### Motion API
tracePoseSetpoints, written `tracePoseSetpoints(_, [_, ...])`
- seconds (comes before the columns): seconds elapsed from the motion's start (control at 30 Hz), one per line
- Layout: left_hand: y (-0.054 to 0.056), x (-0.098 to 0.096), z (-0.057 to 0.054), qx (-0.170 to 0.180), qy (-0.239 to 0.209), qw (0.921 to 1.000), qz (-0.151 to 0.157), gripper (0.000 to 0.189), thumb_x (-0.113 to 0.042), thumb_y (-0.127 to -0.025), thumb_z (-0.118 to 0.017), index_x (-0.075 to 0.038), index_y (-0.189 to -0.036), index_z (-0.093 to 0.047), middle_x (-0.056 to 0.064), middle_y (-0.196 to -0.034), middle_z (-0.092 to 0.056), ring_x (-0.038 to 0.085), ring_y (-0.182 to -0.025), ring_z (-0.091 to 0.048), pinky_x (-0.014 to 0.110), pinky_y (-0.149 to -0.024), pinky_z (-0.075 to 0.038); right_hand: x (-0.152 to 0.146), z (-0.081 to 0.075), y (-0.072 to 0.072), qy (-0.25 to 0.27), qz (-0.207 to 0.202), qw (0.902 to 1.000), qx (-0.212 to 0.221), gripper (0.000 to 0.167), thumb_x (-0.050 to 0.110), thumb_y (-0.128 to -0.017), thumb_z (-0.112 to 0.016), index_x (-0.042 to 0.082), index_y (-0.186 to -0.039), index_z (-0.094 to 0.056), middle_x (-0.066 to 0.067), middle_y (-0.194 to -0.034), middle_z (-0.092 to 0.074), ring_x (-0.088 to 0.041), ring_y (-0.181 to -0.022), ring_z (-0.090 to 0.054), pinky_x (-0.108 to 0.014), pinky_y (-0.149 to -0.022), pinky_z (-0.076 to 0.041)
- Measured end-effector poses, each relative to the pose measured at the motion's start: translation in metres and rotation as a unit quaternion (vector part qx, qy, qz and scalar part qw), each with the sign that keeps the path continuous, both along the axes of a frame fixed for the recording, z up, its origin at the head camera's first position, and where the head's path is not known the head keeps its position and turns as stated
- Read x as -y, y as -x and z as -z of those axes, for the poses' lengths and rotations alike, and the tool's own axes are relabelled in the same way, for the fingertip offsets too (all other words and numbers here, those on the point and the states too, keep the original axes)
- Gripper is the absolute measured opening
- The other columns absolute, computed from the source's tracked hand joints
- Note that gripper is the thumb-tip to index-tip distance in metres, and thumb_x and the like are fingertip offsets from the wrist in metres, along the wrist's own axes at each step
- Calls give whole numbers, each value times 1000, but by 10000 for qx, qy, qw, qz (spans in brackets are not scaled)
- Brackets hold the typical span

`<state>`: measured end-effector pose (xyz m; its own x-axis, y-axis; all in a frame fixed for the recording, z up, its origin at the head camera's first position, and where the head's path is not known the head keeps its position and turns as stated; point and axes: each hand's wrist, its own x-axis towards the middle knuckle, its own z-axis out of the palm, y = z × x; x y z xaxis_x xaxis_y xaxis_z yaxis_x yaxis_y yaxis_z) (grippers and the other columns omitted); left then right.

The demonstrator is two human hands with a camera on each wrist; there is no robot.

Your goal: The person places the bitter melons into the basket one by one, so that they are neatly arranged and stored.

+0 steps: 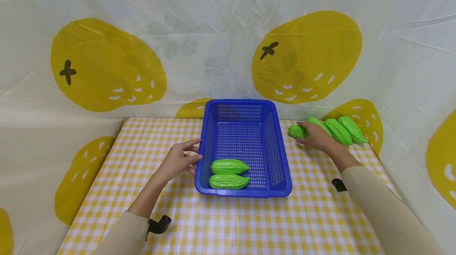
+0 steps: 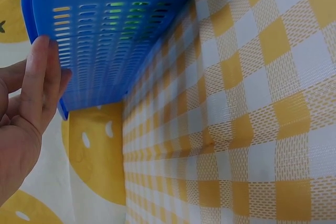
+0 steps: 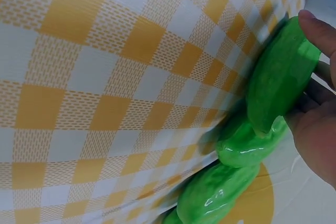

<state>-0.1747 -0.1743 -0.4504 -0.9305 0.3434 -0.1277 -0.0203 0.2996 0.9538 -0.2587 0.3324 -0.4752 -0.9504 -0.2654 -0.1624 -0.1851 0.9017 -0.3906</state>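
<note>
A blue plastic basket point(image 1: 243, 192) stands in the middle of the table. Two shiny green ridged gourds point(image 1: 229, 181) lie side by side in its near left part. My left hand point(image 1: 178, 159) is at the basket's left side, fingertips against the rim, fingers fairly straight; the left wrist view shows that hand point(image 2: 26, 98) beside the slotted wall. To the right of the basket, my right hand point(image 1: 315, 135) holds another green gourd point(image 3: 281, 74) between thumb and fingers. Several more gourds point(image 1: 338, 131) lie behind that hand, at the table's back right.
A yellow-and-white checked cloth point(image 1: 228, 223) covers the table. Behind and at both sides hangs a pale curtain point(image 1: 213, 49) with large yellow fruit prints. The basket's far end comes close to the curtain at the table's back edge.
</note>
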Motion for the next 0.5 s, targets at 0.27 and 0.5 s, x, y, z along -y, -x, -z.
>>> tracePoseSetpoints(0.27, [0, -1, 1, 24, 15, 10000, -18, 61, -2, -97, -70, -5, -154, -48, 24, -123, -66, 20, -71, -73, 55, -65, -67, -3, 3, 3, -109, -178, 9997, -154, 71, 11, -94, -75, -12, -150, -40, -38, -146, -47, -58, -131, -47, -70, -108, -46])
tracePoseSetpoints(0.5, [1, -1, 0, -7, 11, 10000, -27, 62, -1, -97, -70, -4, -154, -47, 25, -123, -66, 20, -70, -73, 52, -64, -68, -4, 9, 7, -194, -195, 9993, -250, 68, 6, -92, -74, -12, -150, -41, -37, -145, -48, -57, -131, -47, -70, -110, -44])
